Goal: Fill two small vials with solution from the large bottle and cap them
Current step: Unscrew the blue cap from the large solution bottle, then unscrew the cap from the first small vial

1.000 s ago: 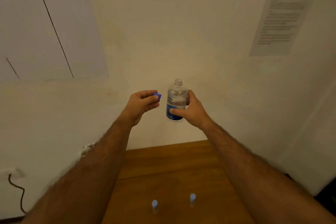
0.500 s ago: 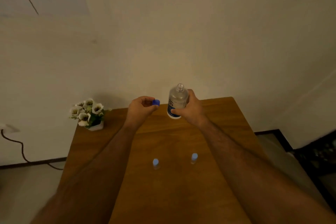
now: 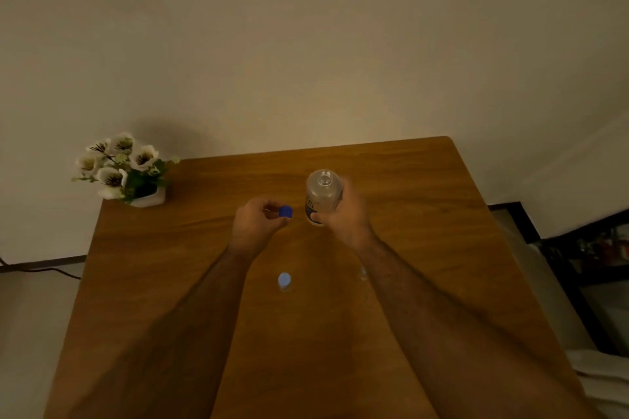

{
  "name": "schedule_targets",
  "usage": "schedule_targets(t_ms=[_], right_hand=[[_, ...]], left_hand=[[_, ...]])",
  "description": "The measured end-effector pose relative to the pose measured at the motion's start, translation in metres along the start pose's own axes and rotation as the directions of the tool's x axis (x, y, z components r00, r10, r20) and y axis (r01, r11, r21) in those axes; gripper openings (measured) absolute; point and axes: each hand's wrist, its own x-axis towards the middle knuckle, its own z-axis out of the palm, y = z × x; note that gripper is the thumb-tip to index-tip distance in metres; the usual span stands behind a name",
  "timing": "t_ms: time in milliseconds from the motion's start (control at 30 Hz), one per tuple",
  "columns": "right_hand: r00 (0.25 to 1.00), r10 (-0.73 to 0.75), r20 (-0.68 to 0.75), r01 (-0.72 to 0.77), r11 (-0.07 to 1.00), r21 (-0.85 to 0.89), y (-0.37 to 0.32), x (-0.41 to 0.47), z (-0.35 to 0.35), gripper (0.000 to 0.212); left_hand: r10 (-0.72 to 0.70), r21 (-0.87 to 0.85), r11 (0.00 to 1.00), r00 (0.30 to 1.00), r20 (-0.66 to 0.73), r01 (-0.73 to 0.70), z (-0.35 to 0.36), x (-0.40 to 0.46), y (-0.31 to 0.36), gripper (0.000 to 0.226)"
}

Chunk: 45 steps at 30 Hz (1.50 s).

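My right hand [image 3: 343, 218] grips the large clear bottle [image 3: 321, 192], upright, its neck open, with a blue and white label low on its side. To its left my left hand [image 3: 257, 226] pinches the dark blue bottle cap [image 3: 285, 211] between thumb and fingers. Nearer to me a small vial with a light blue cap [image 3: 284, 281] stands on the wooden table [image 3: 425, 214]. A second small vial [image 3: 363, 273] is mostly hidden behind my right forearm; only a pale blue edge shows.
A white pot of white artificial flowers [image 3: 124, 170] stands at the table's far left corner against the wall. A dark shelf unit [image 3: 585, 255] stands on the floor to the right. A black cable [image 3: 41, 270] runs along the floor at left.
The view has tipped down from the wall to the table. Both hands have come lower and nearer, still holding the cap and the bottle. My right forearm now covers the right vial.
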Motion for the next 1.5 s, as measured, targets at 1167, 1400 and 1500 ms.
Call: schedule_targets(t_ms=[1167, 1400, 1500], right_hand=[[0.996, 0.084, -0.014, -0.085, 0.994, -0.07, 0.047, 0.004, 0.03, 0.085], [0.996, 0.078, 0.034, -0.067, 0.966, -0.25, 0.038, 0.001, 0.009, 0.076], [0.996, 0.083, 0.036, -0.067, 0.941, -0.331, 0.03, -0.003, -0.011, 0.072]], left_hand=[[-0.045, 0.145, 0.989, 0.995, 0.091, 0.032, 0.043, 0.028, -0.057, 0.055], [-0.081, 0.183, 0.98, 0.997, 0.001, 0.08, 0.021, 0.002, -0.064, 0.039], [0.005, 0.163, 0.987, 0.997, -0.071, 0.007, 0.013, -0.01, -0.05, 0.025]])
